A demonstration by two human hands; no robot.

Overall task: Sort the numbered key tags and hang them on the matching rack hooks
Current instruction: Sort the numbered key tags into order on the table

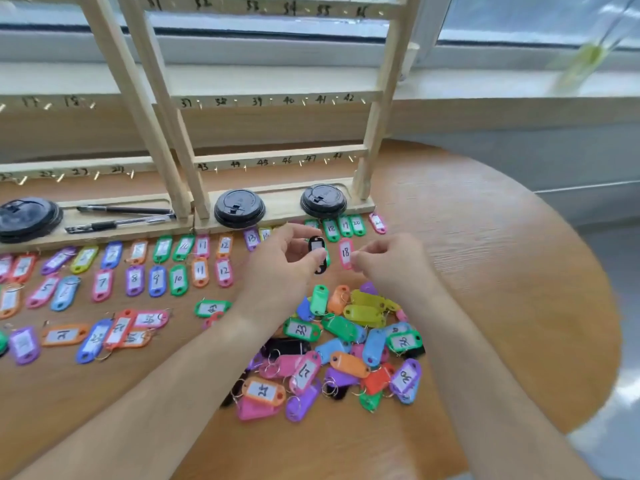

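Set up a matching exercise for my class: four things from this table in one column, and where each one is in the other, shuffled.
Things:
1. black tag
2. pink tag 18
3. pens
4. green tag 33

Places:
a. on the rack base
b. in the left hand
c. in the loose pile
d. in the right hand

Pairs: 1-b, 2-d, 3-a, 4-c

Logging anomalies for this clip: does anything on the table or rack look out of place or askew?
Nothing looks damaged. Black cup lids sit on the wooden rack base, unrelated to sorting. At lower left, an overlapping tag cluster lies askew, unlike the neat tag rows above. Every visible hook is bare.
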